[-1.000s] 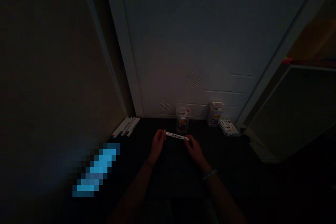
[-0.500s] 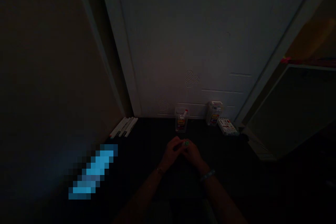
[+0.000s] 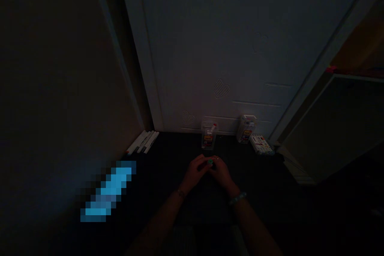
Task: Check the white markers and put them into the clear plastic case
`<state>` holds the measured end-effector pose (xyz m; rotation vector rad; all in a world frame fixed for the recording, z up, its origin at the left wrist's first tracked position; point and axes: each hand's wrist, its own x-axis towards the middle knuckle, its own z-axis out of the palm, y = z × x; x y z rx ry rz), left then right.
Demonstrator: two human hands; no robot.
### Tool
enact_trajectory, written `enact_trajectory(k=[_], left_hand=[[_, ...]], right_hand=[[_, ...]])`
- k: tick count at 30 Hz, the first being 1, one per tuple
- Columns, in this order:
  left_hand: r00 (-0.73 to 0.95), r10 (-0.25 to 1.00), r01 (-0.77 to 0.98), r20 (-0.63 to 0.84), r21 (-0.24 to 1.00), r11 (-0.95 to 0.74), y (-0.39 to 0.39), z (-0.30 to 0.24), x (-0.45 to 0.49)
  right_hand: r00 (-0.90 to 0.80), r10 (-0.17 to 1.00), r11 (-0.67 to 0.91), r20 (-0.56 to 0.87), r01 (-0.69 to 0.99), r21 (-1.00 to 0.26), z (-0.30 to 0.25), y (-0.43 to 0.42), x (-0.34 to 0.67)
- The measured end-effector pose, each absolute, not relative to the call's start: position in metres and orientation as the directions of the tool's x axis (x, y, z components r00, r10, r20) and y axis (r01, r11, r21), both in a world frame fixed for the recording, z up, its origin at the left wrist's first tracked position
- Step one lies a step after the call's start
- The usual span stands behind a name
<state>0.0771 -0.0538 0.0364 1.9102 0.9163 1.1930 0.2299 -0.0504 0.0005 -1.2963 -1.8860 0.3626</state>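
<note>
In the dim head view, my left hand (image 3: 195,172) and my right hand (image 3: 221,172) meet over the dark table. Between their fingertips is a marker with a green end (image 3: 210,162), its end turned toward me; most of its body is hidden. Both hands have their fingers closed around it. Just beyond them stands a clear plastic marker case (image 3: 208,138), with one red-tipped marker (image 3: 213,127) upright in it. A bracelet sits on each wrist.
Several white markers (image 3: 144,143) lie at the table's left. A second marker case (image 3: 246,130) stands at the back right beside a flat pack of markers (image 3: 262,145). A white panel with embossed hearts (image 3: 221,89) rises behind the table (image 3: 168,148). A blurred bright blue patch (image 3: 111,192) is at left.
The green end has shifted slightly left and turned between my fingers, while both hands stay together. The whole view has moved a little.
</note>
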Motion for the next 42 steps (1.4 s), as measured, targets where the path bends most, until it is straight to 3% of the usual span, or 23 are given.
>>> enact_trajectory(k=[10, 17, 26, 42], left_hand=[[0.281, 0.845, 0.217, 0.455, 0.828, -0.517, -0.052, 0.032, 0.077], [0.223, 0.888, 0.207, 0.402, 0.871, -0.446, -0.056, 0.036, 0.082], [0.293, 0.868, 0.229, 0.402, 0.852, -0.471, -0.058, 0.041, 0.084], [0.276, 0.856, 0.235, 0.437, 0.833, -0.501, -0.055, 0.035, 0.083]], right_hand=[[-0.21, 0.872, 0.473, 0.442, 0.591, -0.653, 0.007, -0.055, 0.229], [-0.232, 0.895, 0.435, 0.381, 0.642, -0.631, 0.01, -0.057, 0.227], [-0.291, 0.845, 0.518, 0.448, 0.653, -0.553, 0.004, -0.055, 0.226], [-0.299, 0.831, 0.544, 0.469, 0.611, -0.575, 0.01, -0.058, 0.225]])
